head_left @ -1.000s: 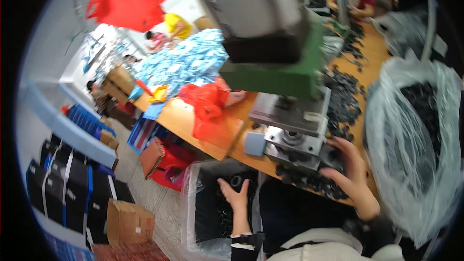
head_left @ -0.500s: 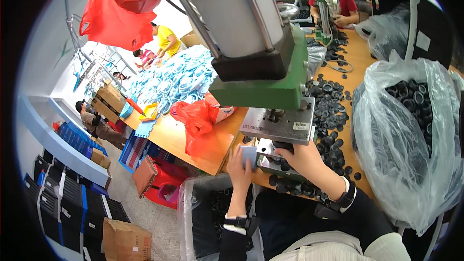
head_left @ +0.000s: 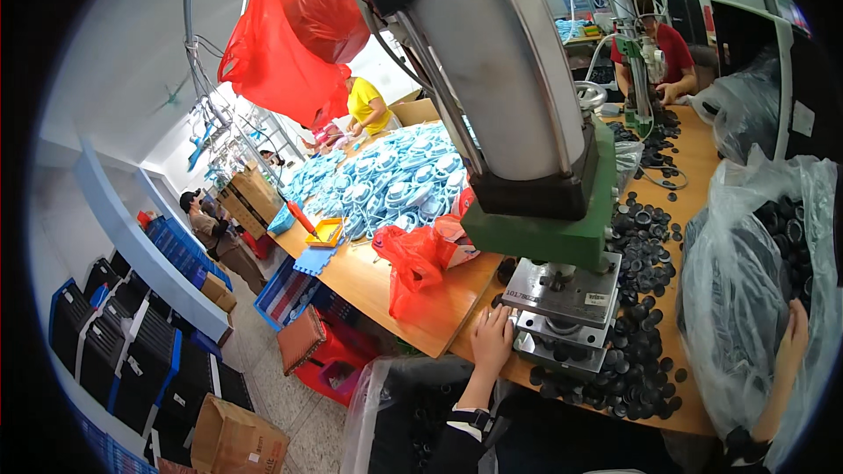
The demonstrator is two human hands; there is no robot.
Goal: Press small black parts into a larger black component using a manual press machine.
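My left hand (head_left: 492,341) lies at the front left corner of the metal base (head_left: 566,298) of a pneumatic press, fingers stretched out and touching the plate, nothing in it. The press has a big grey cylinder (head_left: 500,79) over a green body (head_left: 549,241). Many black round parts (head_left: 645,333) lie heaped on the wooden table (head_left: 378,285) around the base. My right hand (head_left: 795,333) reaches up into a large clear plastic bag (head_left: 746,298) full of the same black parts; the plastic hides its fingers.
A crumpled red bag (head_left: 413,263) and a heap of blue-white masks (head_left: 386,184) lie to the left on the table. Another clear bag (head_left: 395,412) hangs below the table edge. A person in red (head_left: 669,53) works at a far press. A red crate (head_left: 329,360) and a cardboard box (head_left: 233,439) sit on the floor.
Both hands were together at the press base half a second ago. My right hand has since swung out to the right into the clear bag; my left hand stays by the base.
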